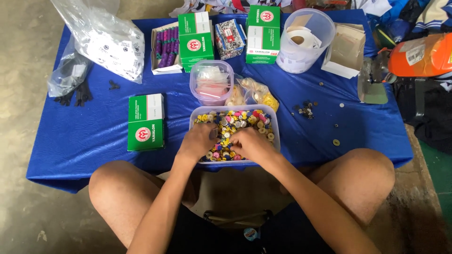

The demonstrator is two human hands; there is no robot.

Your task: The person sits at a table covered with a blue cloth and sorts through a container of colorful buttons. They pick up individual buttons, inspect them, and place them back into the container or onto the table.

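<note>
Seated cross-legged at the near edge of the blue cloth (94,141). Both hands are down in the clear plastic tub (275,123) of mixed coloured buttons (240,120), which sits at the middle of that near edge.

Left hand (197,141): fingers curled into the pile, apparently pinching or raking; whether they grip one piece I cannot tell. Right hand (252,143): fingers bent the same way, tips buried, grasp unclear.

Judgement: sorting goes best with shallow strokes, spreading the layer thin and keeping the hands inside the rim so nothing spills.

Packages:
- Green-and-white box (146,121) lying flat near the left edge.
- Two like boxes (195,40) (262,33) upright along the far edge.
- Open carton of purple pieces (165,47) at far left.
- Small lidded clear tub (211,82) just beyond the button tub.
- Round clear pot holding a white roll (303,40), far right.
- Loose buttons (306,110) scattered towards the right edge.
</note>
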